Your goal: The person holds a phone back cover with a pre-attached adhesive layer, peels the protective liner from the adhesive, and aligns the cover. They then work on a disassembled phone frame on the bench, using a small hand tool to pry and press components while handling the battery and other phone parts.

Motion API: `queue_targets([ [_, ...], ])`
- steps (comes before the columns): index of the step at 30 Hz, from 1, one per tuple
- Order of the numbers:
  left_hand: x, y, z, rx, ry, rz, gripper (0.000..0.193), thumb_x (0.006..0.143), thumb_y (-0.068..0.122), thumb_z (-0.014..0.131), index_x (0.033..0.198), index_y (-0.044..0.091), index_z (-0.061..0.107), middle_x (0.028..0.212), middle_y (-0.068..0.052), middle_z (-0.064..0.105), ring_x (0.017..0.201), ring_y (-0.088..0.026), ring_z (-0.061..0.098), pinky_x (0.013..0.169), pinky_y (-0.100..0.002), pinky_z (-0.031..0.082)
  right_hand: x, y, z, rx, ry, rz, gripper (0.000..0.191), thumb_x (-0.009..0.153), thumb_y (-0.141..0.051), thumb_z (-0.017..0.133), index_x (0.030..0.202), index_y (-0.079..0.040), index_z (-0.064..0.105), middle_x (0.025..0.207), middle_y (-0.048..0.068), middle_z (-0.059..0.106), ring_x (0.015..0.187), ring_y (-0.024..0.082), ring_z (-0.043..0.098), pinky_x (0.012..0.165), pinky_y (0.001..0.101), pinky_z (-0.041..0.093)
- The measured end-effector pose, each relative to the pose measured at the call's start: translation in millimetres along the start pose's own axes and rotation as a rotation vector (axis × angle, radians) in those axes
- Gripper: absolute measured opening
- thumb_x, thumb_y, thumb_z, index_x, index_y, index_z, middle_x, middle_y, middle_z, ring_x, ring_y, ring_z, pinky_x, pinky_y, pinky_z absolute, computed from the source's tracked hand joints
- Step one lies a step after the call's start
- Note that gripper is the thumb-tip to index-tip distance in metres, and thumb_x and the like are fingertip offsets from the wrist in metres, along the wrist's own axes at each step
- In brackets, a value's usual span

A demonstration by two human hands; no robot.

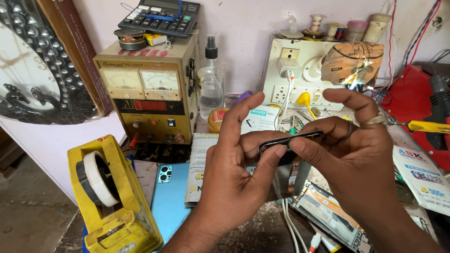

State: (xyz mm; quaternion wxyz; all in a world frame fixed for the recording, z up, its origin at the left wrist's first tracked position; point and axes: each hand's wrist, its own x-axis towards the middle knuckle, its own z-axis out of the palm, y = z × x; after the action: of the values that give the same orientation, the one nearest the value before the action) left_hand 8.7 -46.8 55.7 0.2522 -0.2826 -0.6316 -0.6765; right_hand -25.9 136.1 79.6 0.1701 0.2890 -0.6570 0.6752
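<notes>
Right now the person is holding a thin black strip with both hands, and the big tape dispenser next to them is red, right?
Not quite. The tape dispenser is yellow, not red; the head view shows it at the left of the bench, holding a white roll. The rest is right: the left hand and the right hand both pinch the thin black strip.

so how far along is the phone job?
Done: an opened phone lies on the bench, insides exposed. In hand: left hand and right hand pinch a thin black part between fingertips. Left: the blue back cover lies apart, not refitted.
</notes>
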Motion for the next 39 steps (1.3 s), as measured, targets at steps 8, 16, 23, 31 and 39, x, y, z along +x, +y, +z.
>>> queue_targets([
  [8, -1, -2, 0, -0.015, 0.025, 0.072, 0.069, 0.103, 0.001, 0.063, 0.161, 0.003, 0.026, 0.113, -0.012, 0.080, 0.107, -0.012, 0.075, 0.096, -0.027, 0.059, -1, 2, -5, 0.085, -0.031, -0.046, 0.063, 0.092, 0.007, 0.068, 0.147, -0.005, 0.040, 0.105, 0.015, 0.073, 0.101, 0.016, 0.072, 0.090, 0.0305, 0.060],
  [16, 0, -1, 6, -0.122, 0.061, -0.018, 0.070, 0.097, 0.000, 0.069, 0.156, 0.004, 0.032, 0.111, -0.013, 0.080, 0.105, -0.013, 0.075, 0.093, -0.028, 0.060, -4, 6, -7, 0.006, -0.024, -0.112, 0.062, 0.093, 0.007, 0.069, 0.147, -0.004, 0.042, 0.109, 0.016, 0.073, 0.100, 0.015, 0.071, 0.086, 0.0274, 0.059],
  [23, -6, 3, 10, 0.150, 0.129, 0.171, 0.067, 0.098, 0.000, 0.074, 0.155, 0.004, 0.039, 0.115, -0.012, 0.081, 0.118, -0.017, 0.076, 0.097, -0.026, 0.058, -5, 10, -5, 0.219, -0.044, -0.009, 0.059, 0.092, 0.011, 0.063, 0.147, -0.002, 0.045, 0.118, 0.021, 0.070, 0.113, 0.021, 0.066, 0.088, 0.0299, 0.051],
  [31, -8, -1, 11, 0.186, 0.123, 0.223, 0.065, 0.094, -0.003, 0.073, 0.150, 0.002, 0.039, 0.134, -0.012, 0.072, 0.119, -0.019, 0.075, 0.098, -0.029, 0.063, -6, 3, -1, 0.387, -0.052, 0.059, 0.062, 0.090, 0.011, 0.057, 0.149, 0.000, 0.043, 0.119, 0.021, 0.066, 0.128, 0.028, 0.061, 0.113, 0.0406, 0.046],
  [39, -11, -13, 14, 0.235, 0.130, 0.300, 0.061, 0.099, -0.003, 0.073, 0.152, 0.002, 0.042, 0.149, -0.012, 0.064, 0.122, -0.020, 0.076, 0.099, -0.029, 0.065, -8, 1, 6, 0.418, -0.010, 0.091, 0.061, 0.091, 0.010, 0.054, 0.150, 0.000, 0.041, 0.126, 0.021, 0.062, 0.126, 0.024, 0.058, 0.111, 0.0370, 0.045],
])
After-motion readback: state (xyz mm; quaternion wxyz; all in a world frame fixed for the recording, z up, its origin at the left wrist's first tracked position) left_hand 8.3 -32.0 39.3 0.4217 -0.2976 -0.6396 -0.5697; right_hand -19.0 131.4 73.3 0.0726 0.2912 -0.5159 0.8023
